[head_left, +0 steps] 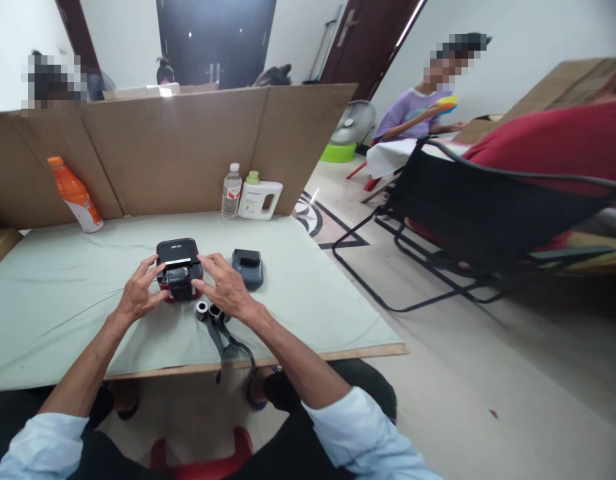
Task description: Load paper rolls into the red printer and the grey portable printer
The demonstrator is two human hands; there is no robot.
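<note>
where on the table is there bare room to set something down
Right of the small dark device, the tablecloth is bare to its edge. Another patch lies between the orange bottle and the left hand. It's crowded at the black-and-red device: that hand and the right hand touch it, small rolls nearby.
</note>
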